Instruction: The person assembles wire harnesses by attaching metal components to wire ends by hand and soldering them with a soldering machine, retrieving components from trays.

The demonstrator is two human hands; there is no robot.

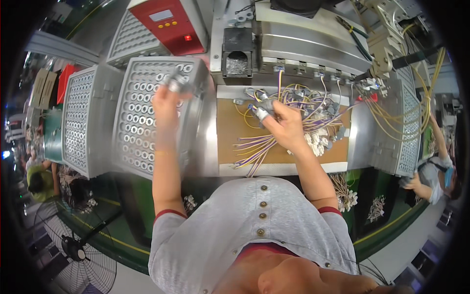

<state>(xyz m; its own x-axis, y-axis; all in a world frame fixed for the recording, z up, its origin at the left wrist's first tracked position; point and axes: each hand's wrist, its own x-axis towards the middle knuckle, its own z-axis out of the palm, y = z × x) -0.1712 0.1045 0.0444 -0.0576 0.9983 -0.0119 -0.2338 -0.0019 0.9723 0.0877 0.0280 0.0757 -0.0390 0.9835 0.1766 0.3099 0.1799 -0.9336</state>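
Observation:
My left hand [165, 105] is raised over the right part of a grey tray [203, 73] and is smeared by motion. At its fingertips is a blurred, silvery-grey round part [177, 82]; its exact kind cannot be made out. Rows of silvery, ring-topped round parts [142, 120] sit in the tray's pockets. Over the brown work mat [227, 132], my right hand [286, 122] is closed, with white covering on a fingertip. It pinches a wire lead with a small blue connector [252, 107]. Purple, yellow and white wires [257, 147] fan out below that hand.
Behind the mat stands a metal fixture [313, 46] with wired connectors along its front. A black bin [238, 63] is beside it. Pliers [355, 36] lie on top. A red control box [169, 27] stands at the back left. More trays [78, 122] flank the bench; a fan [76, 247] is at lower left.

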